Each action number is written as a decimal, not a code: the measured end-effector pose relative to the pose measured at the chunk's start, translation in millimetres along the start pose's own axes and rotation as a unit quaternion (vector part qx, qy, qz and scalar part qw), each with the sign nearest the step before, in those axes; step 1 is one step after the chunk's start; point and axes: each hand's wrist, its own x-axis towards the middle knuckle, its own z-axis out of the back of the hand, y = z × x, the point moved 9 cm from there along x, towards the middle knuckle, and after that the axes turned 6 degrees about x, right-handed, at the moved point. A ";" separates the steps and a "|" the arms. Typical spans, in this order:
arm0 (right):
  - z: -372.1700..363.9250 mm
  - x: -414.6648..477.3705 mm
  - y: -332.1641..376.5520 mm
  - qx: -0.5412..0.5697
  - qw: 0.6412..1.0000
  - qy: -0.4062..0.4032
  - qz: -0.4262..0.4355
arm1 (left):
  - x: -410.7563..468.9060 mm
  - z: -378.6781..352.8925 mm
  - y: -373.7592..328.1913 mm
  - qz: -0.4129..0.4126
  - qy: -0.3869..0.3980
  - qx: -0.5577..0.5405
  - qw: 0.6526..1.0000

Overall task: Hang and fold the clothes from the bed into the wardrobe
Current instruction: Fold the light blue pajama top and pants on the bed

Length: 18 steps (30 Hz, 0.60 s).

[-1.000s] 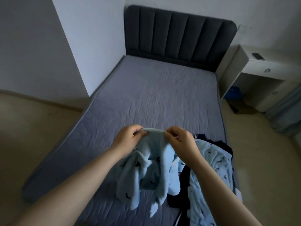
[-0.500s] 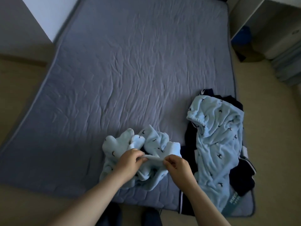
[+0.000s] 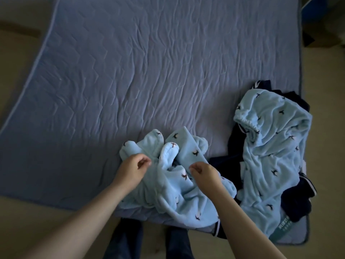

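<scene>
Both left grip (image 3: 134, 166) and right grip (image 3: 204, 172) sit loosely curled, pinching nothing, atop the crumpled blue fleece garment (image 3: 173, 197).

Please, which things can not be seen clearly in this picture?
1. Dark clothes: head view, mostly under the right blue garment; their number is unclear.
2. Label: print too small to read.
3. Left hand and right hand: curled fingers hide whether they pinch the near garment.
4. Wardrobe: outside the frame.
</scene>
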 end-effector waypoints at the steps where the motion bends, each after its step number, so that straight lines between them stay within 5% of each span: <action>1: -7.1 5.2 2.4 -0.005 1.000 0.009 -0.005 | 6.5 2.5 6.2 0.006 -0.007 0.001 1.000; 12: -78.1 66.3 20.9 0.010 0.998 0.056 -0.022 | 84.4 -0.6 53.3 0.027 -0.012 0.083 0.996; 18: -114.4 89.2 -6.8 0.051 0.988 0.104 -0.105 | 118.4 -27.4 89.2 0.098 0.079 0.133 0.983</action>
